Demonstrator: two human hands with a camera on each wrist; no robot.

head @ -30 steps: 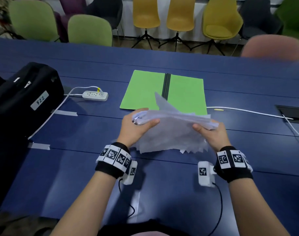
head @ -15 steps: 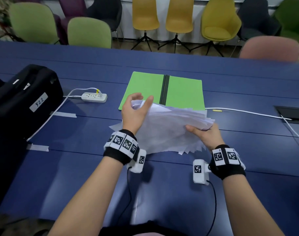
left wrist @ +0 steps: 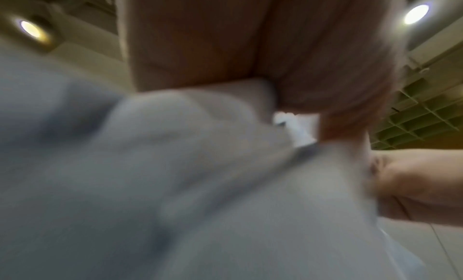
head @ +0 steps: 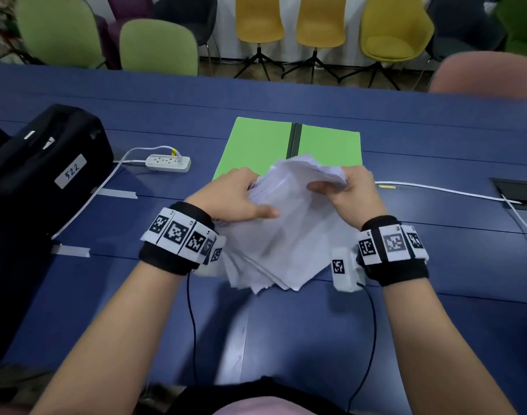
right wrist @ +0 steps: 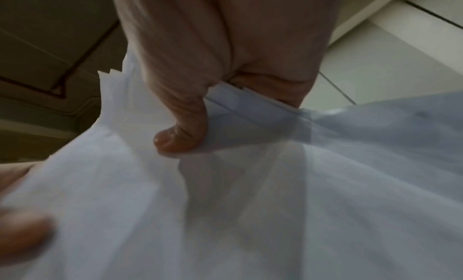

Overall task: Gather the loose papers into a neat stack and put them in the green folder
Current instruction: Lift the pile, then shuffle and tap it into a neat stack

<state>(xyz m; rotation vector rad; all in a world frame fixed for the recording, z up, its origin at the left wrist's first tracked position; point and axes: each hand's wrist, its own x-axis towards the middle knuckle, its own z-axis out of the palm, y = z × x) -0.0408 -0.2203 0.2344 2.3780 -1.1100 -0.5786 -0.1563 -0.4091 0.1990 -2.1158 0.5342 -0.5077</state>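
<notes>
Squaring the papers (head: 289, 223) above the worktop (head: 436, 324), near the open green folder (head: 256, 145); left hand (head: 229, 196) and right hand (head: 350, 193) pinch the fanned top edge; recommend loosening and tapping edges flush.

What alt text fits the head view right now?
Both hands, left hand and right hand, hold a messy, fanned bundle of white papers above a blue table. Just beyond it the green folder lies open and flat.

One green folder (head: 256, 145), one power strip (head: 168, 163), three yellow chairs (head: 259, 19).
</notes>
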